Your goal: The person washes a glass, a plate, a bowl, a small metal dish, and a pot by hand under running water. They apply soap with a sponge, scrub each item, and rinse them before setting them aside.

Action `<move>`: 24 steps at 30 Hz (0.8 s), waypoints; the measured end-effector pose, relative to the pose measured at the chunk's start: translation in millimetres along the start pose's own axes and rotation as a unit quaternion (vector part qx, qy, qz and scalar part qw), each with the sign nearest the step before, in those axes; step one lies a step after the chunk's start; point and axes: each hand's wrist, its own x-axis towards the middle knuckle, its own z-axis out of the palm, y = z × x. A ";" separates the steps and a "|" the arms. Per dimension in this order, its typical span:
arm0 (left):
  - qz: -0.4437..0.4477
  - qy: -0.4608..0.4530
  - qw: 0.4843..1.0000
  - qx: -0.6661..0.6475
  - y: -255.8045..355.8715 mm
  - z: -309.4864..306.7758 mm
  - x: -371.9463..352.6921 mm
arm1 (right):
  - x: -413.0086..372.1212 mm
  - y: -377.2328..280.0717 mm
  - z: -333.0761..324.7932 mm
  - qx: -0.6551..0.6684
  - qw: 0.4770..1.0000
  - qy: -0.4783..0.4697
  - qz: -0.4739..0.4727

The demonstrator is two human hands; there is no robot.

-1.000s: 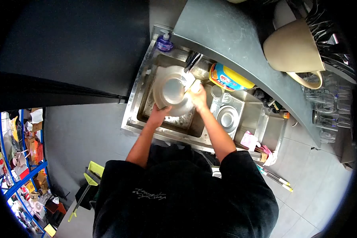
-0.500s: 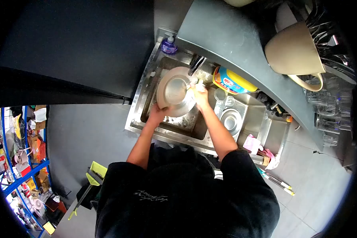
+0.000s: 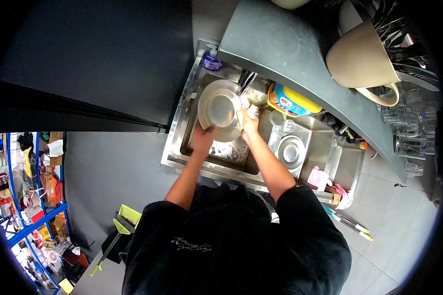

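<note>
A round, wide-rimmed metal bowl point(image 3: 221, 109) is held tilted over the sink point(image 3: 231, 156), its shiny inside facing up. My left hand point(image 3: 203, 139) grips its near rim, the fingers partly hidden behind the edge. Against the bowl's right side, my right hand point(image 3: 250, 123) is closed on a pale and yellow sponge point(image 3: 239, 118), mostly covered by the fingers. White stuff that looks like foam shows by those fingers. Just above the right hand is the faucet point(image 3: 246, 82).
Right of the basin stand a yellow-and-blue detergent tub point(image 3: 290, 101), a clear glass point(image 3: 276, 117) and a round metal dish point(image 3: 291, 151). A purple soap bottle point(image 3: 212, 61) is at the back left corner. A grey shelf point(image 3: 275, 49) with a beige mug point(image 3: 363, 56) overhangs the sink.
The right hand has shifted slightly down along the bowl's right side, and a yellow edge of the sponge now shows. The left hand still holds the rim. The whole view has shifted a little.
</note>
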 end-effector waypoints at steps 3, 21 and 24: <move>0.091 0.135 0.986 -0.035 20.8 51.9 -24.9 | -25.7 36.7 5.9 0.013 0.999 -0.001 0.036; -0.033 -0.052 0.988 -0.144 6.7 29.7 -16.6 | -73.0 -11.6 -3.6 -0.616 0.619 -0.117 -0.473; -0.060 -0.097 0.984 -0.138 -0.7 23.3 -20.9 | -68.7 -31.9 16.3 -0.551 0.634 -0.252 -0.481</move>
